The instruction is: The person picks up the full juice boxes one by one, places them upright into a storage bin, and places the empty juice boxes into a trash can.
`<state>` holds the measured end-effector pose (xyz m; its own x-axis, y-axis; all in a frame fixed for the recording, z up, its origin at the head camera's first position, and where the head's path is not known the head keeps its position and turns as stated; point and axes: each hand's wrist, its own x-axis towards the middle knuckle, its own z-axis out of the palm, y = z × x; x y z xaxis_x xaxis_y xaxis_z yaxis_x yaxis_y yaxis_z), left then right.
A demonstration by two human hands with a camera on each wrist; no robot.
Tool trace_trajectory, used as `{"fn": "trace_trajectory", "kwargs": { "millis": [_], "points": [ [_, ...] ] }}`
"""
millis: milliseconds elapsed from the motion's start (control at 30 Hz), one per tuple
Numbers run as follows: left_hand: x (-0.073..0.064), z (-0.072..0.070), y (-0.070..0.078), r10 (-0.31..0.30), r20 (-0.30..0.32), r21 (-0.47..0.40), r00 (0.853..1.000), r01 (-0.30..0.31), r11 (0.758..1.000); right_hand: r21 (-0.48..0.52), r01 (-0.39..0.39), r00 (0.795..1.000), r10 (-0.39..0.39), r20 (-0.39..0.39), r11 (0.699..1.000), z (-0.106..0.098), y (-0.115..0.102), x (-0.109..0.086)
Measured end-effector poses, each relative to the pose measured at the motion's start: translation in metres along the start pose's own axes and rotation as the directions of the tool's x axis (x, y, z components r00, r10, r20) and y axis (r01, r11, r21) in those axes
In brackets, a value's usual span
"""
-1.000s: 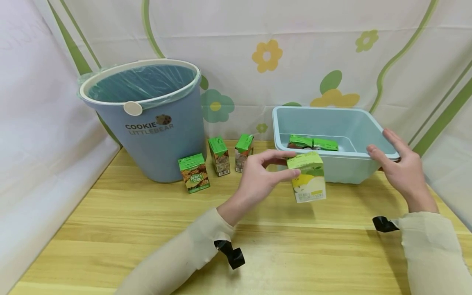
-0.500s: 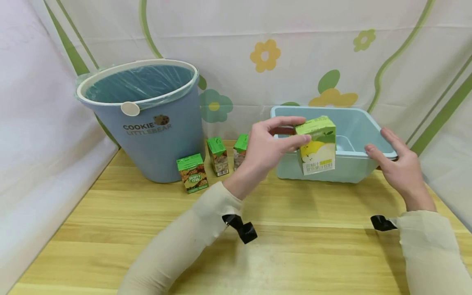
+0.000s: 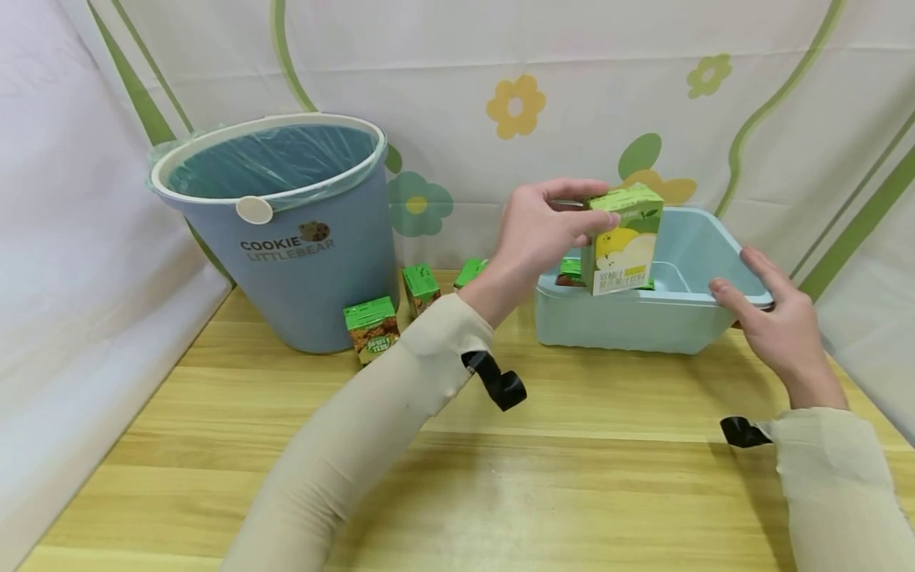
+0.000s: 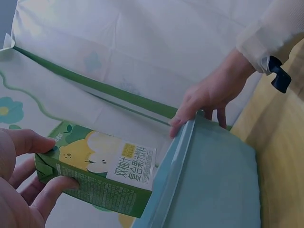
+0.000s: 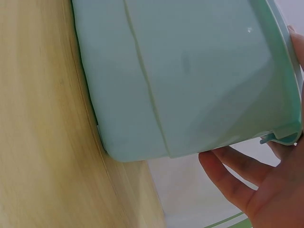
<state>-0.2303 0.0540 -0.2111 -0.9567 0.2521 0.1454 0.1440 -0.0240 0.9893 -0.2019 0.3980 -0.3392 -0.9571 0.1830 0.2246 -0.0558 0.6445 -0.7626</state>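
Observation:
With thumb and fingers, my left hand (image 3: 532, 230) pinches the upper left edge of a small juice box (image 3: 623, 248), pale green with yellow and white fruit on its front. Held nearly upright, the box overlaps the front rim of a light blue plastic basin (image 3: 608, 324) in the head view. Its printed front and green side (image 4: 107, 192) show in the left wrist view. On the basin's right end, my right hand (image 3: 782, 330) grips the rim, thumb on top and fingers (image 5: 228, 178) against the outer wall. Green-topped cartons (image 3: 569, 272) lie inside the basin, partly hidden.
A tall blue bucket (image 3: 322, 294) with a white rim and clear liner stands at the left. Beside it are three green-topped cartons (image 3: 370, 318), partly covered by my left arm. A white flowered cloth (image 3: 457, 95) hangs behind the wooden table (image 3: 572, 477).
My left hand has lifted the juice box up and slightly right, from in front of the basin to above its front rim. My right hand has stayed on the basin's rim.

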Motion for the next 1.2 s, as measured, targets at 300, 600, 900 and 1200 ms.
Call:
{"fn": "trace_trajectory", "kwargs": {
  "millis": [300, 600, 900, 1200],
  "points": [
    [0.023, 0.009, 0.000, -0.022, -0.083, 0.125, 0.996, 0.032, 0.992, -0.003, 0.006, 1.000, -0.006, -0.005, 1.000, 0.000, 0.000, 0.001],
    [0.050, 0.017, -0.026, -0.024, -0.164, -0.056, 0.986, 0.015, 0.998, 0.000, 0.003, 1.000, -0.003, 0.003, 1.000, -0.001, 0.000, -0.001],
    [0.069, 0.022, -0.049, 0.016, -0.211, -0.065, 0.977, -0.030, 0.997, 0.005, 0.020, 1.000, -0.020, -0.001, 1.000, 0.000, -0.002, 0.002],
    [0.079, 0.033, -0.064, 0.050, -0.254, 0.052, 0.966, -0.038, 0.998, 0.007, 0.016, 1.000, -0.016, 0.001, 1.000, 0.000, -0.002, 0.002]
  ]
}}
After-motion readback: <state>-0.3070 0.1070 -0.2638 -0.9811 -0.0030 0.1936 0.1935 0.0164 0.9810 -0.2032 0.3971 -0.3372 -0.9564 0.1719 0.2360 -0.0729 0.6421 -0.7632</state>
